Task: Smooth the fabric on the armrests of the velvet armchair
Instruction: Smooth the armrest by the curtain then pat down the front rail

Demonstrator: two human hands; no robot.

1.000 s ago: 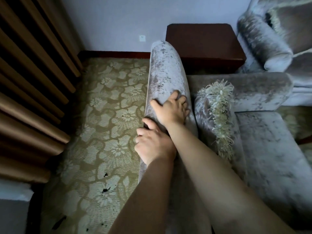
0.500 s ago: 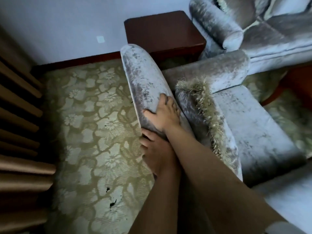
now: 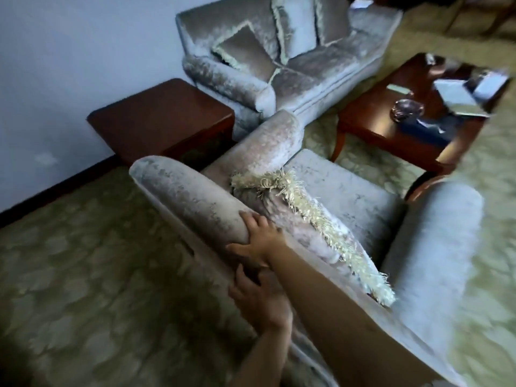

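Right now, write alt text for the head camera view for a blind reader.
Two bare hands are on a padded roll of a grey velvet armchair: the right hand presses on top, the left hand lies against the side below. A fringed cushion leans against the roll; a matching sofa, a side table and a coffee table stand beyond.

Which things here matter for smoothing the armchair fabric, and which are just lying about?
In the job:
grey velvet armchair
its padded velvet roll
right hand and left hand, both on the chair

Lying about:
fringed velvet cushion
grey velvet sofa
dark wooden side table
reddish wooden coffee table
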